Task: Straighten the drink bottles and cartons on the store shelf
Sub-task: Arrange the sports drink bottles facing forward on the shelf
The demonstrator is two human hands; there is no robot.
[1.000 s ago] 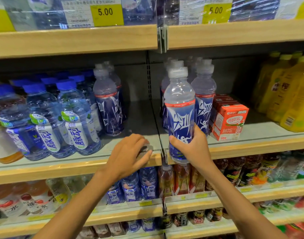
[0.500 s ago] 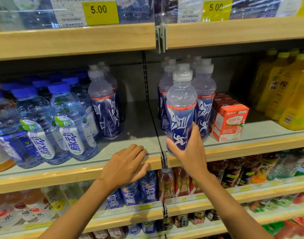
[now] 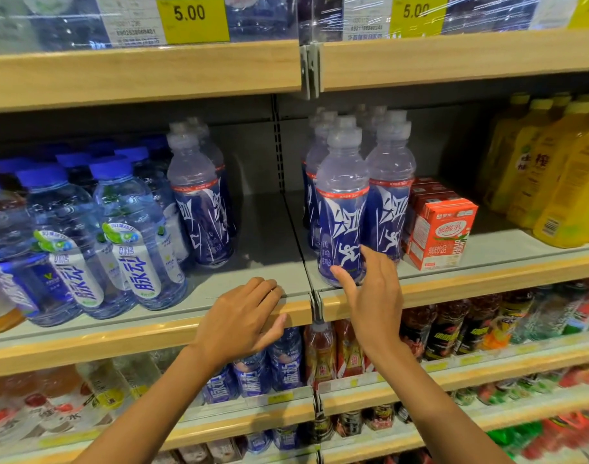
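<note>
Blue-label sports bottle (image 3: 341, 209) upright at shelf (image 3: 453, 289) front; right hand (image 3: 373, 296) fingers (image 3: 370, 262) spread, touching base. Left hand (image 3: 239, 323) flat, empty, on shelf lip.

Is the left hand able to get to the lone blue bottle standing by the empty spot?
Probably yes. The left hand rests on the shelf edge, and bare shelf lies between it and the lone blue bottle. The blue-capped water bottles stand off to the side, not in the way.
</note>
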